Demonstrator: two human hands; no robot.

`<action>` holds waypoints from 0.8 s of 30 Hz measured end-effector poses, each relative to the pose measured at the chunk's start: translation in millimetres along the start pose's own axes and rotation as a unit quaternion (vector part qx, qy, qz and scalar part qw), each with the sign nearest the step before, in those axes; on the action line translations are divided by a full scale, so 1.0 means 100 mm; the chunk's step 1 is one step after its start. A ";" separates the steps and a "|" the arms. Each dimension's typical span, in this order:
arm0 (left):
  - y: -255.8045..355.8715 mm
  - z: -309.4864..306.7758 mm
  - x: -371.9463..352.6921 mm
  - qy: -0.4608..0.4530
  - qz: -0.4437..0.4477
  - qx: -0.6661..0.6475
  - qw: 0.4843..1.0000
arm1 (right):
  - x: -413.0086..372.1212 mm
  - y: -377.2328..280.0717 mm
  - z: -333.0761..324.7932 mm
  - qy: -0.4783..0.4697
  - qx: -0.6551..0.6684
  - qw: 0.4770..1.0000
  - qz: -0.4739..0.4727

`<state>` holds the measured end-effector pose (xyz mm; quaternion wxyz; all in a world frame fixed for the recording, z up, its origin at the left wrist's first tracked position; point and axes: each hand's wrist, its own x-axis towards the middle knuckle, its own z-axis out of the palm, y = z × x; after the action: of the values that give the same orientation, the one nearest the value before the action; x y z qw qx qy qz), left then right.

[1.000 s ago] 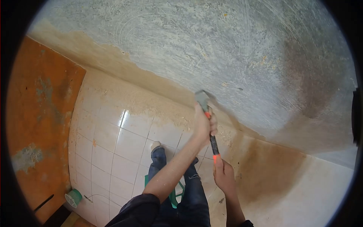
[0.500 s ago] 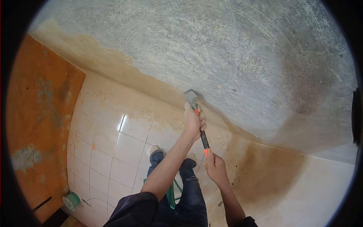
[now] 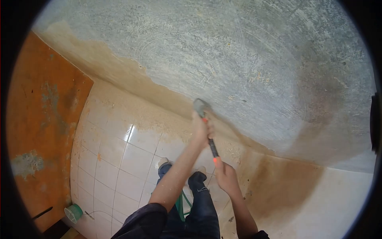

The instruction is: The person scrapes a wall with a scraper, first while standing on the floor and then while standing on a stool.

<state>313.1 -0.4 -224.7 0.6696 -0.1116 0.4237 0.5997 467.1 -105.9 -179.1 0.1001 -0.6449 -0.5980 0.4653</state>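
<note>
The left hand (image 3: 201, 129) was clenched around the scraper (image 3: 212, 148) just under its head. The right hand (image 3: 225, 175) was closed on the handle's orange end. The head (blurred) was against the wall (image 3: 258, 59), at the edge of the tan paint (image 3: 119, 67).

Glossy ceramic floor tiles (image 3: 135, 153) meet a rough, matt grey plastered wall (image 3: 246, 59) and rusty metal door (image 3: 43, 119).

hands (image 3: 201, 130) (image 3: 225, 176): 2 | tool (image 3: 202, 106): 1 | orange door (image 3: 43, 119): 1 | green round object (image 3: 73, 213): 1
</note>
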 end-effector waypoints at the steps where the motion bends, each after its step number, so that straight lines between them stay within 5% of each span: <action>1: 0.09 -0.11 0.07 -0.022 0.009 0.020 1.000 | 0.04 -0.01 0.04 0.001 0.000 1.000 -0.003; 7: 0.02 0.01 -0.04 -0.018 -0.027 0.033 0.999 | -0.12 0.08 0.00 -0.016 0.090 0.994 0.054; 11: 0.10 0.00 -0.01 -0.027 -0.014 0.041 0.999 | -0.02 0.04 0.04 -0.021 0.002 0.999 0.043; 18: -0.03 0.15 -0.20 -0.058 -0.036 0.029 0.997 | -0.15 0.07 -0.02 0.012 0.061 0.998 0.005; 22: 0.34 -0.14 0.06 -0.002 0.048 0.023 0.999 | 0.23 -0.13 0.21 -0.029 -0.022 0.999 -0.037; 24: 0.31 -0.11 -0.01 -0.003 -0.019 0.033 0.999 | 0.03 -0.05 0.20 -0.020 0.030 0.999 -0.026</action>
<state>280.8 -0.5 -219.2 0.6852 -0.0958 0.4388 0.5734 449.1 -110.8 -187.7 0.1192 -0.6164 -0.6023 0.4930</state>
